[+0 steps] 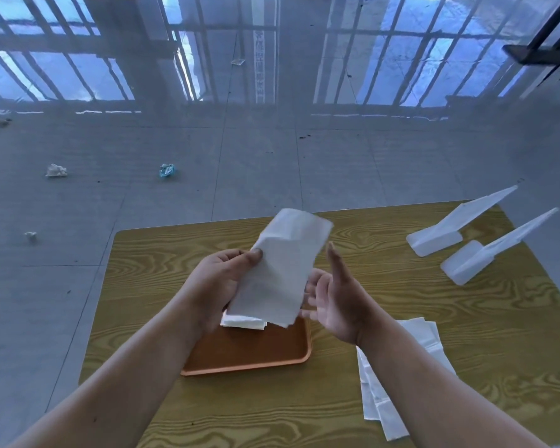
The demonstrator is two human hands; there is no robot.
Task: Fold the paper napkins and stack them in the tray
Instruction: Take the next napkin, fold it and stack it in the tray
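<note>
Near the middle of the frame the left hand (219, 282) pinches a white paper napkin (280, 270) between thumb and fingers, gripping it along its left edge, so that the sheet stands up in the air, tilted with its top toward the upper right. The right hand (335, 300) is just to the right of the napkin, spread wide with the palm turned toward the sheet and the fingers loose and slightly blurred; it holds nothing, and whether its fingertips touch the paper's lower edge cannot be told. Below both hands, in the lower centre, an orange-brown tray (256, 354) lies flat on a wood-grain table (162, 273). A small stack of folded napkins (243, 321) rests in the far part of the tray, partly hidden behind the held sheet. To the right of the tray, in the lower right of the frame, a loose pile of unfolded napkins (377, 399) lies on the tabletop, partly covered by the right forearm. At the right edge of the table, in the middle right of the frame, two white plastic stands (440, 236) sit side by side. Beyond the table the tiled floor (272, 156) carries a few crumpled scraps (167, 170) in the left half of the frame.
</note>
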